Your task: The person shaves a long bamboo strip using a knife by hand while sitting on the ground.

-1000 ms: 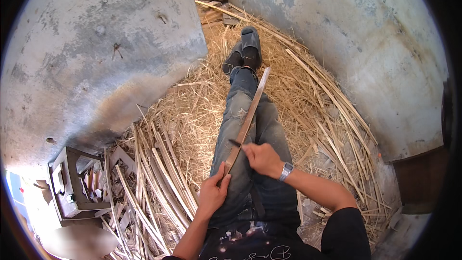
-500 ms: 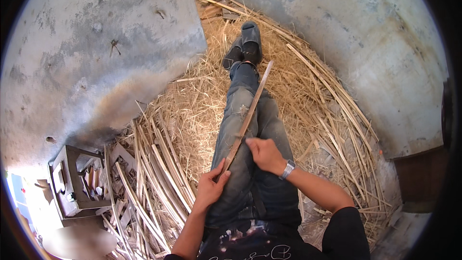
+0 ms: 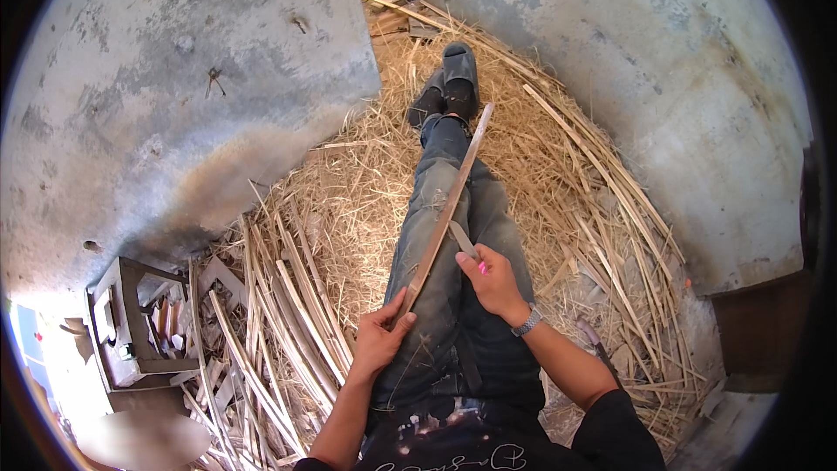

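Note:
My left hand [image 3: 382,337] pinches the near end of a long, flat strip that looks like split bamboo [image 3: 447,209]. The strip lies slantwise over my outstretched legs in jeans [image 3: 499,227], its far end reaching toward my crossed feet. In my right hand [image 3: 495,282] is a small knife [image 3: 462,238], its short grey blade pointing up and left beside the strip's right edge. A bit of pink shows at its handle. Whether the blade touches the strip I cannot tell. Thin shavings [image 3: 423,347] lie on my lap near the left hand.
Pale shavings [image 3: 340,183] cover the floor around my legs. Long strips are piled at the left [image 3: 296,305] and along the right wall [image 3: 619,183]. A wooden frame [image 3: 131,340] with odds and ends stands lower left. Stained grey walls [image 3: 200,44] rise on both sides.
My right hand has moved down and slightly right, away from the strip, and the knife blade now shows clearly. My left hand keeps its hold on the strip's near end.

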Motion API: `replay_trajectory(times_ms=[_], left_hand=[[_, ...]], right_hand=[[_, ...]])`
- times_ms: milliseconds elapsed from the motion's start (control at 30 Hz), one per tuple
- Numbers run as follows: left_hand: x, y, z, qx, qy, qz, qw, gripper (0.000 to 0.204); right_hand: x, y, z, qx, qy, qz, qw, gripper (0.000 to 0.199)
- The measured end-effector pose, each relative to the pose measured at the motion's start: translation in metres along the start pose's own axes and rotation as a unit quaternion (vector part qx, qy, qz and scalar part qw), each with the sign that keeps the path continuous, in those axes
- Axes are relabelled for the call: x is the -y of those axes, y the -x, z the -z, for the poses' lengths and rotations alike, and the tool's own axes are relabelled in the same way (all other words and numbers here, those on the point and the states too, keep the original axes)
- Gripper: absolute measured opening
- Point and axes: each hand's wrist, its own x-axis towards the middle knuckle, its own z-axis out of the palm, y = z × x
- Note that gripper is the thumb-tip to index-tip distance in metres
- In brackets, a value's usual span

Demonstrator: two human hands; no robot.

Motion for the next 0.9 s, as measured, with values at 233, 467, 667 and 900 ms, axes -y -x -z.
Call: replay_trajectory(times_ms=[233, 467, 667, 900], left_hand=[[0.000, 0.000, 0.000, 0.009, -0.031, 0.007, 0.999, 0.058], [-0.016, 0.006, -0.001, 0.002, -0.039, 0.044, 0.998, 0.051], [-0.015, 0.001, 0.004, 0.012, -0.026, 0.074, 0.997, 0.048], [-0.015, -0.005, 0.009, 0.009, 0.007, 0.119, 0.993, 0.047]], right_hand=[[0.002, -0.007, -0.018, 0.039, 0.058, 0.041, 0.997, 0.062], [-0.018, -0.061, -0.001, -0.097, 0.074, 0.066, 0.990, 0.057], [-0.007, -0.063, -0.005, -0.090, 0.163, 0.125, 0.974, 0.045], [0.007, 0.017, -0.024, 0.180, 0.267, 0.167, 0.932, 0.037]])
